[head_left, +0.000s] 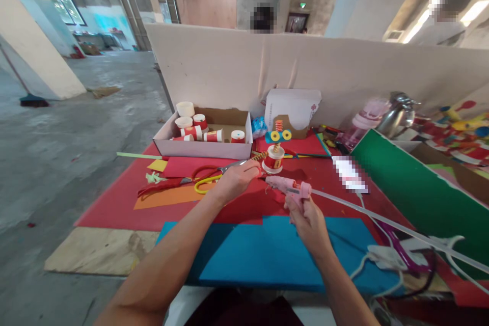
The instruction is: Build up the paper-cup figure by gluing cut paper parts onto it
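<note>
My right hand (pixel 307 219) is wrapped round the handle of a pink glue gun (pixel 286 186), a long clear glue stick (pixel 362 209) trailing from its back end. The gun's nozzle points left at the fingertips of my left hand (pixel 239 181). Those fingers are pinched together; a bit of red shows at their tips, too small to name. Just behind stands a red and white paper cup figure (pixel 273 160) with yellow round eyes and coiled paper strips. Left of my left hand lie yellow-handled scissors (pixel 206 183) and red-handled pliers (pixel 162 187).
A white box (pixel 202 150) with several paper cups stands at the back left. Blue sheets (pixel 260 254) cover the front edge. On the right are a phone-like blurred rectangle (pixel 349 173), a green-sided box (pixel 412 198), white cables (pixel 389 257) and a steel jug (pixel 395 114).
</note>
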`<state>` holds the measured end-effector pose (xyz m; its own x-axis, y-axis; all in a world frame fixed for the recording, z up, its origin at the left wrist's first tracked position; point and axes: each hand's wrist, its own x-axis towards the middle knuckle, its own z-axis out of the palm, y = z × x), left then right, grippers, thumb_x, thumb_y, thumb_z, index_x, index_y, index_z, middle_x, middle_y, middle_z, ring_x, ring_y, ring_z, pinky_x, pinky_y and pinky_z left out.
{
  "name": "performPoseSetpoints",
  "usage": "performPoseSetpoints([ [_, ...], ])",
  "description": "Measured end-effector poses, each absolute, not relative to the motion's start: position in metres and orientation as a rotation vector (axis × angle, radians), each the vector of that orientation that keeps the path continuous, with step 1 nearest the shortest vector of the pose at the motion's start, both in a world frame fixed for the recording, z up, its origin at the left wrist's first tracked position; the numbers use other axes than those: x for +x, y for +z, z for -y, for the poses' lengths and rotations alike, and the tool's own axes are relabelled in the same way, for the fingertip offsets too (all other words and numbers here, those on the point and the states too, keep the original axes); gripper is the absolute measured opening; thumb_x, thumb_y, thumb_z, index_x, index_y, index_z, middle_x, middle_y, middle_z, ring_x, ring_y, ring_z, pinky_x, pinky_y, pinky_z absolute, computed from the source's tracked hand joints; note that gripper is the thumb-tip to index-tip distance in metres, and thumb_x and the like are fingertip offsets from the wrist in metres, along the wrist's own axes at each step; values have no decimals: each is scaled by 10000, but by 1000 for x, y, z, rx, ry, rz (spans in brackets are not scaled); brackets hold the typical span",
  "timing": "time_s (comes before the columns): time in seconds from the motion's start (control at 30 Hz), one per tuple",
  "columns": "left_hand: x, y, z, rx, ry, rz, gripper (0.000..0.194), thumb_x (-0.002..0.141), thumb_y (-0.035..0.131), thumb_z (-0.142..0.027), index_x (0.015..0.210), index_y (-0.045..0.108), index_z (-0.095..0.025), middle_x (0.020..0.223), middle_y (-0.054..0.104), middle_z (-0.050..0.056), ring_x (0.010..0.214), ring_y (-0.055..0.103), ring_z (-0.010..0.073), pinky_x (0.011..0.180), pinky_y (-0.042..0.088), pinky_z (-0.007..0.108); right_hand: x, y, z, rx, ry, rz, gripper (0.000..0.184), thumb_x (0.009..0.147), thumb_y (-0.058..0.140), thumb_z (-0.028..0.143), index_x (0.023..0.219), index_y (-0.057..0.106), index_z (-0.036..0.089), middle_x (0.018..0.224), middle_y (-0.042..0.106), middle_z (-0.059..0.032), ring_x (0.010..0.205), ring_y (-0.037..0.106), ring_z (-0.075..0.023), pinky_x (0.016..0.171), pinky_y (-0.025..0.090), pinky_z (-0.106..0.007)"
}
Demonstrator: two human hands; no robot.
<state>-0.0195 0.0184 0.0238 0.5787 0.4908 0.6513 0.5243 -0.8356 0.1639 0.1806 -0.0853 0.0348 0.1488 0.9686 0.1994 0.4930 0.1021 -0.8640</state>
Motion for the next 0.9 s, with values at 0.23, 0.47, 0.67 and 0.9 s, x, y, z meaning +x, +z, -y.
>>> performPoseSetpoints([
  [0.23,-19,25,-17,-2734,-1125,877,237,937,371,-156,860,594,-167,1029,638,81,955,601,141,832,500,240,183,35,83,-1544,603,1497,441,819,448,621,742,538,196,482,499,20,427,498,-137,438,401,-249],
  [0.47,-19,26,-18,-2723,-1112,845,248,936,360,-144,854,594,-160,1005,642,87,939,600,143,810,502,237,181,35,85,-1522,641,1480,436,808,466,622,746,532,195,487,500,23,418,491,-129,418,393,-239],
  [0.67,-18,25,-18,-2691,-1128,809,236,935,371,-146,860,594,-153,1009,649,94,927,611,153,786,510,242,180,35,84,-1528,633,1467,460,803,451,643,743,534,195,483,503,21,409,486,-129,408,386,-239],
  [0.9,-20,24,-18,-2733,-1114,902,245,934,352,-141,854,583,-163,1036,634,98,953,598,148,802,504,244,181,36,84,-1535,683,1405,478,771,486,669,715,547,198,471,494,23,416,482,-127,419,393,-241],
])
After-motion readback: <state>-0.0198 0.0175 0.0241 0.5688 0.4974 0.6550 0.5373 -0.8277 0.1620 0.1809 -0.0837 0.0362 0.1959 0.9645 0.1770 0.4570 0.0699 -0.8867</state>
